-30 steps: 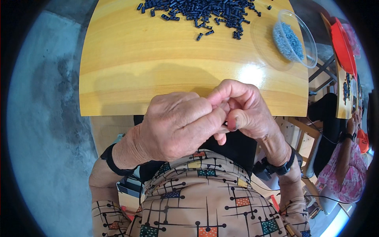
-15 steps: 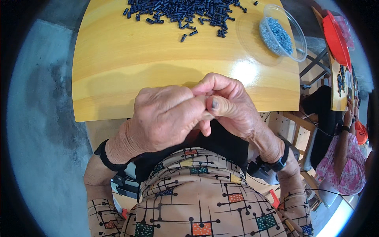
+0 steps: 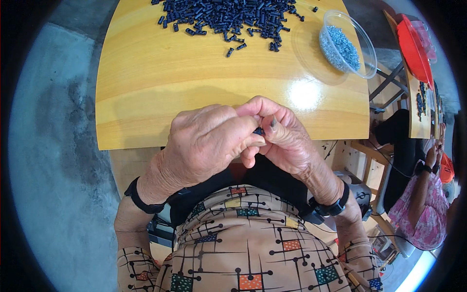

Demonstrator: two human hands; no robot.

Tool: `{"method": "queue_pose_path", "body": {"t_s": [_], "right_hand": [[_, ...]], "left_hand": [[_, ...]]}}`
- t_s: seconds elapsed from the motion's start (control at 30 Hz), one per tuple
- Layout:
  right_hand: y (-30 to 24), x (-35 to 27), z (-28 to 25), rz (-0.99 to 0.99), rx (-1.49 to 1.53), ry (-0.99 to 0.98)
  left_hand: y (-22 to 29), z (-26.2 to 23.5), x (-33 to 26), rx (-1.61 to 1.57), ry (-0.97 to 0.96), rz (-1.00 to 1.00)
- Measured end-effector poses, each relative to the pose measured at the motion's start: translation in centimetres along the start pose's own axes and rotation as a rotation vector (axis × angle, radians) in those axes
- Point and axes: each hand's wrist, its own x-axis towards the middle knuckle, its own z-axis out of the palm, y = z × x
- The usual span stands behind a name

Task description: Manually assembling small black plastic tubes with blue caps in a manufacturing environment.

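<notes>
My two hands meet over the near edge of the yellow wooden table (image 3: 194, 87). A small black plastic piece (image 3: 258, 131) shows between the fingertips, mostly hidden. My left hand (image 3: 206, 143) has its fingers closed and bent toward it, with the back of the hand facing up. On the other side my right hand (image 3: 287, 138) pinches around the same piece, its thumb lifted a little with a dark nail. Many similar black plastic pieces (image 3: 228, 17) lie heaped at the table's far side. A clear plastic bowl (image 3: 369, 58) at the far right holds small silvery metal parts (image 3: 343, 46).
To the right stands another table (image 3: 417, 124) bearing a red tray (image 3: 413, 48) and more black pieces (image 3: 421, 100). A co-worker in a pink patterned top (image 3: 421, 209) sits beside it. Grey concrete floor (image 3: 53, 146) lies to the left.
My right thumb has lifted and shifted slightly right, so the black piece now shows between my fingers. The whole view has shifted slightly; both hands stay together.
</notes>
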Motion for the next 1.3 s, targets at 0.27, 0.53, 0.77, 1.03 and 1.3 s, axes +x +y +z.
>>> {"method": "queue_pose_path", "body": {"t_s": [0.27,0.53,0.77,1.03,1.3], "right_hand": [[1.0,-0.7,0.6,-0.030,0.051,0.049],[0.2,0.0,1.4,-0.023,-0.022,0.107],[0.3,0.3,2.1,0.022,0.127,0.113],[0.4,-0.1,1.7,0.028,-0.047,0.187],[0.1,-0.1,2.5,-0.120,-0.399,0.225]], "left_hand": [[0.8,-0.1,-0.4,0.005,-0.037,0.047],[0.1,-0.7,0.0,0.056,-0.022,0.118],[0.4,-2.1,1.0,0.080,-0.052,0.087],[0.8,-2.0,0.9,0.151,-0.053,-0.010],[1.5,-1.7,1.2,0.122,-0.028,-0.080]]}}
